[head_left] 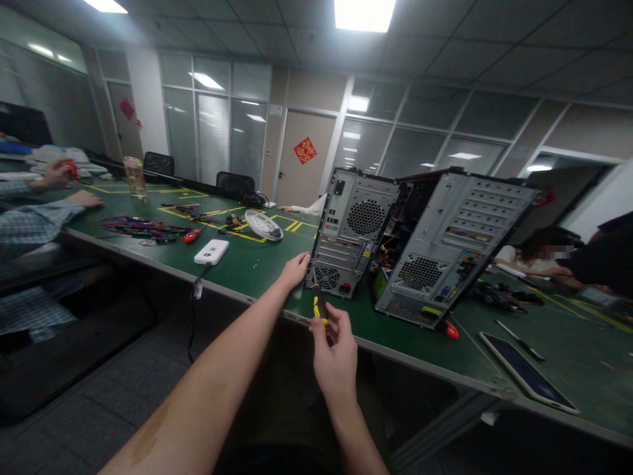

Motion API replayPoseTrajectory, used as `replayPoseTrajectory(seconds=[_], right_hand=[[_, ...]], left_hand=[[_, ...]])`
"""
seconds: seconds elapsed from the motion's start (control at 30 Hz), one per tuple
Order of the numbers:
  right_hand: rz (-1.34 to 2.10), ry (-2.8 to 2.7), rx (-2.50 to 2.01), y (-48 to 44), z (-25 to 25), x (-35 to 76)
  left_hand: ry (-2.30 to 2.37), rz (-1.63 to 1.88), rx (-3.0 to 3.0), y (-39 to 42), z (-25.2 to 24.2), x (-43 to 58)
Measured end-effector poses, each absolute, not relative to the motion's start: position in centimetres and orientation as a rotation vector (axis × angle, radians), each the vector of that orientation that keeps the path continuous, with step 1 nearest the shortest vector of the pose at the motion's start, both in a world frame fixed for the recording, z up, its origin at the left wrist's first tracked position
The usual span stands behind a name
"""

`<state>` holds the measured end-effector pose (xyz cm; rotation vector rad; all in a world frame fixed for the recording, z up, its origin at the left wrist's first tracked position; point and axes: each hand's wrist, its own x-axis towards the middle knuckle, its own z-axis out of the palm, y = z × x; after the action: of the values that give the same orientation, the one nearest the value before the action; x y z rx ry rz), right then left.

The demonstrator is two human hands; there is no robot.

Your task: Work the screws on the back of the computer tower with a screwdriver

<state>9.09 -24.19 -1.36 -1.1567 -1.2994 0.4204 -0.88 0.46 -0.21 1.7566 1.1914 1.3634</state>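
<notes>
Both forearms (244, 336) are bare, with dark, faintly olive clothing (291, 412) below.

The left forearm (217, 369) is bare and extends far to the front, with the left grip (295, 270) at its end. The right forearm (353, 429) is nearer; in the right grip (336, 356), the thumb (319, 335) and bent fingers (342, 323) pinch together.

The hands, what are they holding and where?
The right hand holds a screwdriver by its handle's rear end. The left hand is at a computer case's edge; its grip can't be told.
</notes>
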Motion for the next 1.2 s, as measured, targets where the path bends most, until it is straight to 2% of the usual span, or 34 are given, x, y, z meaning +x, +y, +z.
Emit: replayPoseTrajectory(seconds=[0.23, 0.53, 1.2], right_hand=[[0.336, -1.42, -1.141, -24.8, -0.92, 9.23], [0.527, -1.348, -1.161, -24.26, -1.44, 8.55], [0.365, -1.411, -1.153, -25.1, -0.84, 8.9]], left_hand=[[1.199, 1.342, 1.766, 0.37, -0.26, -0.96], [1.197, 1.353, 1.763, 0.38, -0.3, -1.19], [1.207, 1.335, 1.796, 0.39, -0.34, -1.42]])
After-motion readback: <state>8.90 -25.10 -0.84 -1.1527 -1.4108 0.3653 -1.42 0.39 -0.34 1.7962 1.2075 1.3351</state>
